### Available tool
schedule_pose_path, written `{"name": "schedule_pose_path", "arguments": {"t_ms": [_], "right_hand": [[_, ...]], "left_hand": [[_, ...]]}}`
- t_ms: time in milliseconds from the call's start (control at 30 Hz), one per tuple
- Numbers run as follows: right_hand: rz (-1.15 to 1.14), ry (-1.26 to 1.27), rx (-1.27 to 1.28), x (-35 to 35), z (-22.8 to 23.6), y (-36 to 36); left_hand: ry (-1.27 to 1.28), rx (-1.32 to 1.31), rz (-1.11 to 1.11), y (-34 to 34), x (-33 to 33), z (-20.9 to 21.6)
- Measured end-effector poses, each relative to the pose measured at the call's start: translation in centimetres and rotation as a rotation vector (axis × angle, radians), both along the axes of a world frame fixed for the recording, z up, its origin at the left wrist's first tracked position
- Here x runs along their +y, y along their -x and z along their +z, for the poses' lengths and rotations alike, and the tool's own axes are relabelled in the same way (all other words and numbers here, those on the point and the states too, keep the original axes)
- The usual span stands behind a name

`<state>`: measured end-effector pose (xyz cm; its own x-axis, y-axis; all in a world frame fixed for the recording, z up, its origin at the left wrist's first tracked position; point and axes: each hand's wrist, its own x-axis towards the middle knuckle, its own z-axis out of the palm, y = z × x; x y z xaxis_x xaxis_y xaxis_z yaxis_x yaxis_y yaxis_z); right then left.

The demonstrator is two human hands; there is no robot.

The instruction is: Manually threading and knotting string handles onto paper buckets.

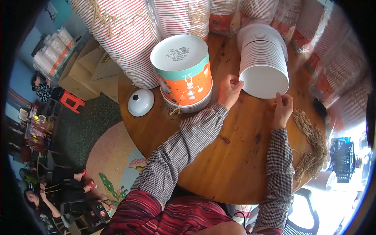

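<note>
A nested stack of white paper buckets (264, 80) lies on its side on the round wooden table, its open mouth toward me. My left hand (230, 91) is closed, pinching the nearest bucket's rim at the left. My right hand (282, 110) has thumb and fingers pinched at the lower right of the same rim. Clear plastic wrap (258, 30) surrounds the far part of the stack. Left of my left hand, an orange and teal printed bucket (184, 84) stands upside down over other buckets, white base up, with a bit of twine by its lower rim.
A white lid with a black knob (141, 102) lies at the table's left edge. Tall striped bucket stacks (121, 43) line the back. A twine bundle (313, 145) lies at the right. Two people sit at the far left, near cardboard boxes (84, 66) and a red stool (71, 102).
</note>
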<state>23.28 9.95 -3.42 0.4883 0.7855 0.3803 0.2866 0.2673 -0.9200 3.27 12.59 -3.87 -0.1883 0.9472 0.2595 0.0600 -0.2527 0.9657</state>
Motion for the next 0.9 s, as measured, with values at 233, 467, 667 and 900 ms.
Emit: {"name": "schedule_pose_path", "arguments": {"t_ms": [233,467,667,900], "right_hand": [[0.030,-0.006,0.002,0.8,-1.2,-0.4],[0.128,0.038,0.146,0.5,-0.7,0.0],[0.151,0.051,0.163,0.3,-0.7,0.0],[0.221,0.081,0.138,0.6,-1.4,-0.7]], "left_hand": [[0.017,-0.030,0.061,-0.1,-0.1,-0.6],[0.000,0.009,0.102,0.2,0.1,-1.2],[-0.046,-0.011,0.077,0.5,0.4,-1.6],[-0.032,-0.061,0.052,0.7,0.5,-1.8]]}}
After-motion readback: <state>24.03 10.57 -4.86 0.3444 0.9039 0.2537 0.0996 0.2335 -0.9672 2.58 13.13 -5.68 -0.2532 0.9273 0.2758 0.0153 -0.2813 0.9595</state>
